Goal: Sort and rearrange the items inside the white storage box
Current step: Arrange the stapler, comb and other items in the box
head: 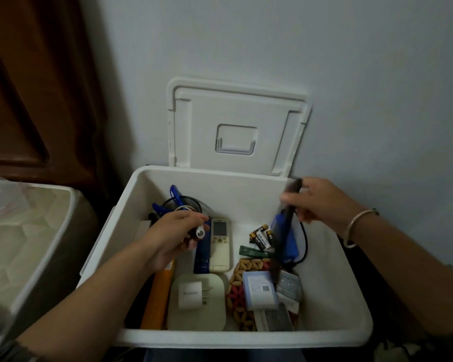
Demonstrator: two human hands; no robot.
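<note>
The white storage box stands open, its lid leaning on the wall behind. My left hand is inside at the left and grips a small silver-tipped object. My right hand holds a long dark stick-like item, blurred, reaching down into the box. Inside lie a white remote, a blue remote, loose batteries, a blue device with a black cable, a white charger on a cream square case, and an orange item.
A black mesh cup with blue pens stands in the box's back left corner. Patterned beads, small cards and boxes fill the front right. A pale bin sits left of the box; a wooden door lies beyond.
</note>
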